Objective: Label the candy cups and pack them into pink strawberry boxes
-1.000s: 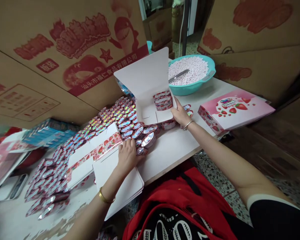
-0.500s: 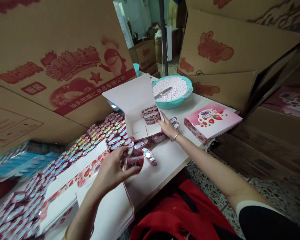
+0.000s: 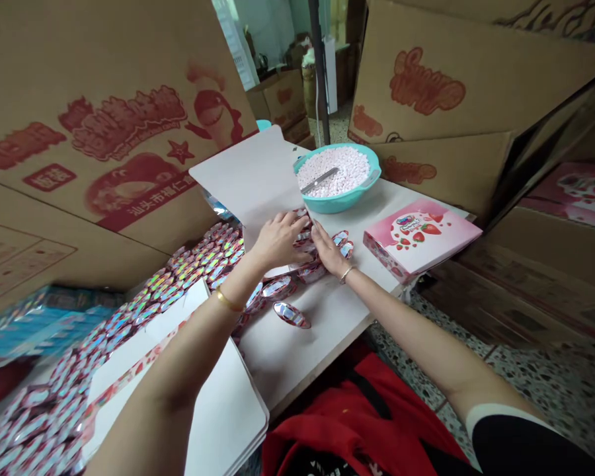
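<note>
An open white-lined display box [image 3: 248, 172] stands on the table with its lid raised. My left hand [image 3: 280, 244] reaches into it, fingers and thumb curved around shiny oval candy packs [image 3: 305, 231]; the hand hides part of them. At the box's right wall my right hand [image 3: 330, 251] grips the side, its fingertips partly hidden. Just in front of the box a single loose candy pack [image 3: 291, 315] lies on the table. Many more foil-topped packs [image 3: 178, 271] spread out to the left.
A turquoise bowl [image 3: 344, 201] of pale candies holds a metal scoop. A closed pink strawberry box [image 3: 421, 238] lies right. Flat white box blanks [image 3: 228, 410] are stacked near me. Large cardboard cartons [image 3: 129, 59] wall the back left; another carton [image 3: 426, 125] stands right.
My left hand has moved forward and right, carrying candy packs from above the table into the open box. The loose pack in front has turned slightly. My right hand stays at the box's side.
</note>
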{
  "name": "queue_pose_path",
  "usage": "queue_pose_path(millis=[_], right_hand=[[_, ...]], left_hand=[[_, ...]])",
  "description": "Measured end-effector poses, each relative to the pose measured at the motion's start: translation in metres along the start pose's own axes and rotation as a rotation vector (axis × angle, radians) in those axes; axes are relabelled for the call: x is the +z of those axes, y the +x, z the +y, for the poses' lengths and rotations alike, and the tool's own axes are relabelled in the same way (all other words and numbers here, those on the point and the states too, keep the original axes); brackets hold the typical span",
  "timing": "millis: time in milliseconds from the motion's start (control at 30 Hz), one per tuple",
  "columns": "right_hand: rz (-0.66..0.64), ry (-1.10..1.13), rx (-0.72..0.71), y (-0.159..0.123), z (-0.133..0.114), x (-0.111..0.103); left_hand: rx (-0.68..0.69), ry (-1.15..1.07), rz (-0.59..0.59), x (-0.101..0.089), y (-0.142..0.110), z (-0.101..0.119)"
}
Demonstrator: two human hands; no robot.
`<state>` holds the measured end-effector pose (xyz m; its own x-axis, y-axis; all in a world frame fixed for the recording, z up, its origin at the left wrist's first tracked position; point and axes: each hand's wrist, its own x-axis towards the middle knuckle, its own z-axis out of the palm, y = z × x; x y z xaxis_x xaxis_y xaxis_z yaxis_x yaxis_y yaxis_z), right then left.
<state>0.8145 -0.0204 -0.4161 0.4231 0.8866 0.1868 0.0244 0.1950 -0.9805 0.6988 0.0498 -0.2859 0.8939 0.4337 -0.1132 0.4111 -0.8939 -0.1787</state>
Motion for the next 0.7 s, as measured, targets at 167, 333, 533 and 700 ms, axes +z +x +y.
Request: queue_pose_path(millis=[167, 333, 533, 700], right_hand=[[-0.005, -0.011, 0.001, 0.001, -0.002, 0.0], [-0.009, -0.043, 0.005, 0.002, -0.003, -0.004], [0.202, -0.244, -0.147, -0.021, -0.011, -0.009], [0.268, -0.469, -0.379, -0.06, -0.02, -0.012]], left_hand=[[-0.077, -0.027, -0.048, 0.026, -0.023, -0.001], [-0.171, -0.077, 0.08, 0.041, -0.038, 0.016], [0.227, -0.131, 0.008, 0.043, -0.107, 0.035], [0.122, -0.021, -0.094, 0.091, -0.137, 0.04]])
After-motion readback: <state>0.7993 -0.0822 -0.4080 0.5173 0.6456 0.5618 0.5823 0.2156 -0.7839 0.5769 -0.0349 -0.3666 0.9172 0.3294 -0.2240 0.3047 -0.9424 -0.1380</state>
